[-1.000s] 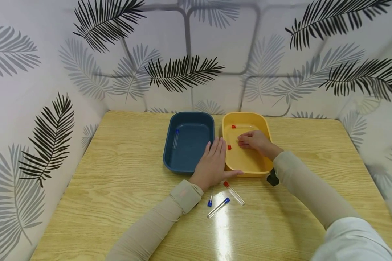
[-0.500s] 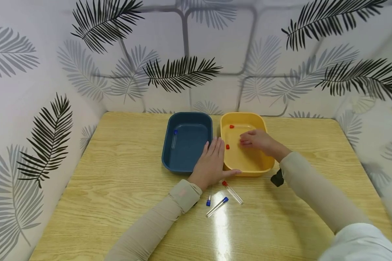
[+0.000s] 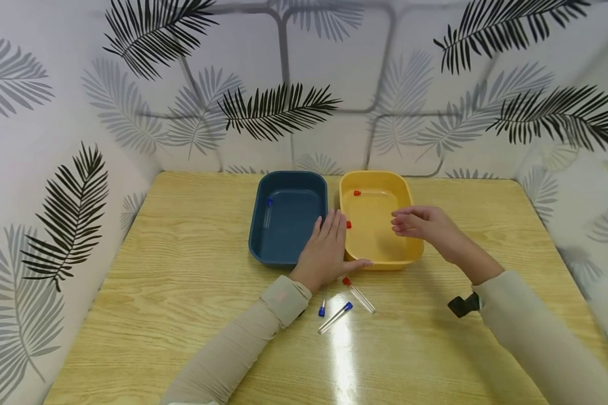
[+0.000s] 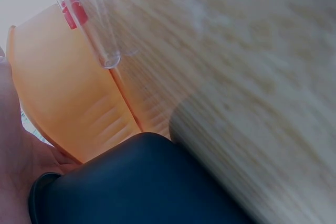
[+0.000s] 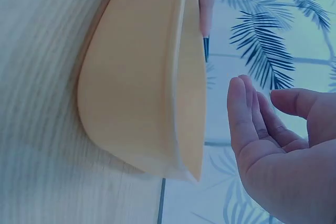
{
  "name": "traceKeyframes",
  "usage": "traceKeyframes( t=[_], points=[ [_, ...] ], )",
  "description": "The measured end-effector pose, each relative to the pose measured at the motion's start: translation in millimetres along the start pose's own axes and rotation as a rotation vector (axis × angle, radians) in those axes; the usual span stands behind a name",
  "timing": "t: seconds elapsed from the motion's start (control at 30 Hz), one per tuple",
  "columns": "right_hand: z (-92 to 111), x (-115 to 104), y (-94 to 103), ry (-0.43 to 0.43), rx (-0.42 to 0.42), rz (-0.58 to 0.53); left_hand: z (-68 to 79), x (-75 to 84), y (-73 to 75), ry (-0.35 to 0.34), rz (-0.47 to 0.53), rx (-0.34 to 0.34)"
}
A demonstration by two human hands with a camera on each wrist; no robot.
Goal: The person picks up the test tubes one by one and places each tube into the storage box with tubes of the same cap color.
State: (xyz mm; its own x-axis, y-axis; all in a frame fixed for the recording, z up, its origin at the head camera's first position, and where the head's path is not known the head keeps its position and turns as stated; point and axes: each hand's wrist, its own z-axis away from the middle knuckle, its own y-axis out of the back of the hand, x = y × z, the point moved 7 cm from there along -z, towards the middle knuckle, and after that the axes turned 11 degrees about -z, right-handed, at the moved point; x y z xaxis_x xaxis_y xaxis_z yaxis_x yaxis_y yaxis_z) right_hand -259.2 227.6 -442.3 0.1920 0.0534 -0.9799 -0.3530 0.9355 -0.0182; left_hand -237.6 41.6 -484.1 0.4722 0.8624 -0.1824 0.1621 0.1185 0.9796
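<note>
My left hand (image 3: 324, 250) rests, fingers straight and thumb spread, over the adjoining rims of a dark blue bin (image 3: 287, 262) and a yellow bin (image 3: 385, 264). My right hand (image 3: 428, 225) hovers at the yellow bin's right rim. Its fingers are slightly bent and hold nothing; the right wrist view shows a gap between thumb and fingertips. Inside the blue bin lies a clear test tube with a blue cap (image 3: 268, 214). Two red caps show in the yellow bin, one at the back (image 3: 357, 193) and another red cap (image 3: 348, 224) beside my left fingers.
On the wooden table (image 3: 182, 253) before the bins lie a red-capped test tube (image 3: 360, 296), a blue-capped test tube (image 3: 335, 318) and another blue-capped tube (image 3: 322, 309) partly under my left wrist. A leaf-patterned backdrop (image 3: 415, 56) closes off the back and sides.
My right hand has risen out of the yellow bin and moved right to its rim. My left hand stays on the bins' rims. The tubes on the table have not moved.
</note>
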Motion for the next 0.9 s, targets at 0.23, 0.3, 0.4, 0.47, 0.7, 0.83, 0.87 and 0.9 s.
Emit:
traceKeyframes(
  t=[0.23,0.3,0.4,0.47,0.7,0.83,0.87,0.9],
  points=[
    [43,7,4.1,0.017,0.005,-0.056,-1.0,-0.2,-1.1,-0.001,0.002,0.023],
    [54,14,3.3,0.007,-0.010,-0.051,-0.4,0.0,-0.9,-0.002,0.005,0.024],
    [68,27,-2.2,-0.009,-0.072,-0.022,-0.2,0.0,0.7,-0.004,0.004,0.022],
    [74,39,-8.4,-0.027,-0.128,-0.005,0.3,0.5,1.0,-0.003,0.007,0.024],
    [74,71,-29.5,-0.059,-0.203,0.060,-0.1,-1.4,0.8,0.005,0.018,0.025],
    [68,81,-40.3,-0.031,-0.189,0.111,0.5,-0.8,1.5,0.003,0.020,0.021],
    [66,82,-43.6,-0.018,-0.186,0.134,0.7,-0.5,1.8,0.003,0.018,0.019],
    [64,84,-47.1,-0.012,-0.180,0.154,0.9,-0.2,1.9,0.002,0.015,0.014]
  ],
)
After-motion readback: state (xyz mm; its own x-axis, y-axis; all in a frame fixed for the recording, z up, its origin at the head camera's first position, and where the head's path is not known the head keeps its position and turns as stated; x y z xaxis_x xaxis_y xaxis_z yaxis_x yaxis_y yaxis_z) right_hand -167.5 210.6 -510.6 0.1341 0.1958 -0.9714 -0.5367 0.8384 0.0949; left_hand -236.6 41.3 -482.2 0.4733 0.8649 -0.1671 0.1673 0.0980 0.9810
